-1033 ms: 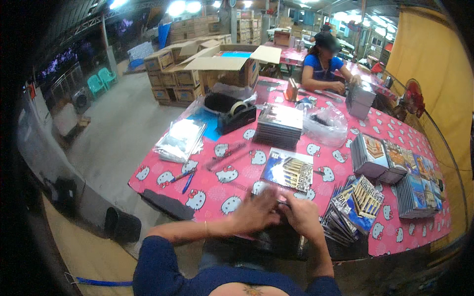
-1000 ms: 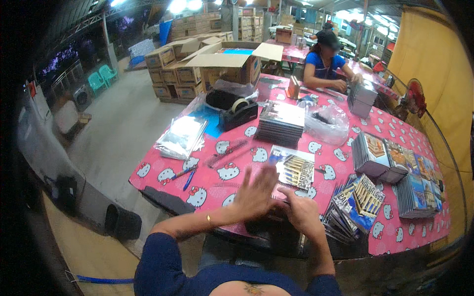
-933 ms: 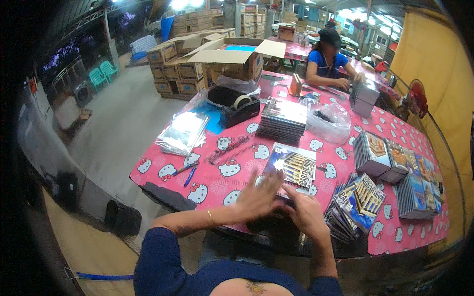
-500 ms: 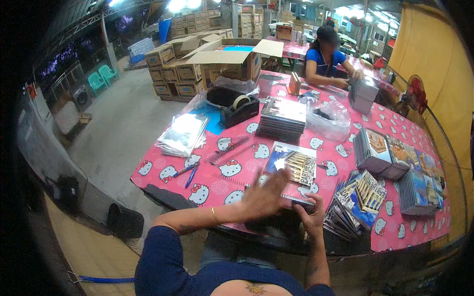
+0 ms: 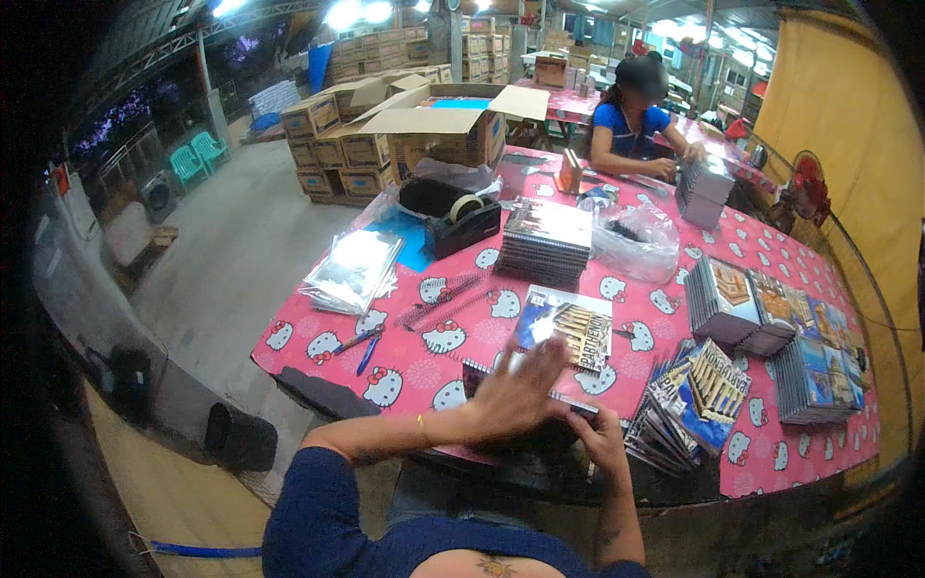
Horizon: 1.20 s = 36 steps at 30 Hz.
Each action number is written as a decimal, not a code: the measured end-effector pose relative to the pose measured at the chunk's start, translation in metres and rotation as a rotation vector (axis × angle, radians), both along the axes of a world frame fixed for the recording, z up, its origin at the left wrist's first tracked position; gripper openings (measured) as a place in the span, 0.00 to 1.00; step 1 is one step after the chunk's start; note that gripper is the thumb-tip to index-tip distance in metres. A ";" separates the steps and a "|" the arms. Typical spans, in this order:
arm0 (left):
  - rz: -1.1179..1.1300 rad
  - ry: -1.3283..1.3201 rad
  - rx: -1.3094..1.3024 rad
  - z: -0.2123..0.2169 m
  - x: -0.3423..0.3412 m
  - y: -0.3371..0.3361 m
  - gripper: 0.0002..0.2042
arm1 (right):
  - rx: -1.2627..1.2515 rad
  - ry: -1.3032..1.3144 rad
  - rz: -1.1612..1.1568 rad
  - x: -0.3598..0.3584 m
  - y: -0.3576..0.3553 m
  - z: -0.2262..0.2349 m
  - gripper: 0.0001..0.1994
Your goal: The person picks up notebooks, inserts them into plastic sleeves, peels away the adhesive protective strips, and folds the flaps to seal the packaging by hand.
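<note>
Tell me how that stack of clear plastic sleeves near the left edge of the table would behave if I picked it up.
The stack of clear plastic sleeves looks thin and glossy, so it would probably flop and sag. The sheets already lie fanned unevenly, so they would likely slide apart if pushed. It seems light for its size, and it sits close to the table edge.

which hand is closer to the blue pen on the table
Left. The left hand lies flat just right of the blue pen; the right hand sits farther right, at the table's near edge.
</note>
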<state>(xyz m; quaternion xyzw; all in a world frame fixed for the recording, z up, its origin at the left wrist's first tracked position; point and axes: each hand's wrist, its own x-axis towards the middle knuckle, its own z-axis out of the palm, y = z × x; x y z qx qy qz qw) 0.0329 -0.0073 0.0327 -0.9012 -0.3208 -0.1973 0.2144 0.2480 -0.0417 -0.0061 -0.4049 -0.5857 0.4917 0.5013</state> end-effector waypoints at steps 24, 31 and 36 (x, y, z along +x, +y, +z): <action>-0.070 0.101 -0.038 0.015 0.009 -0.005 0.39 | 0.125 -0.283 -0.032 -0.010 0.004 0.015 0.14; -0.153 -0.290 -0.333 0.047 0.007 -0.003 0.25 | 0.154 -0.298 -0.049 -0.006 -0.007 0.051 0.15; -0.238 -0.368 -0.376 0.044 0.008 0.006 0.11 | 0.017 -0.210 -0.012 0.015 -0.003 0.070 0.12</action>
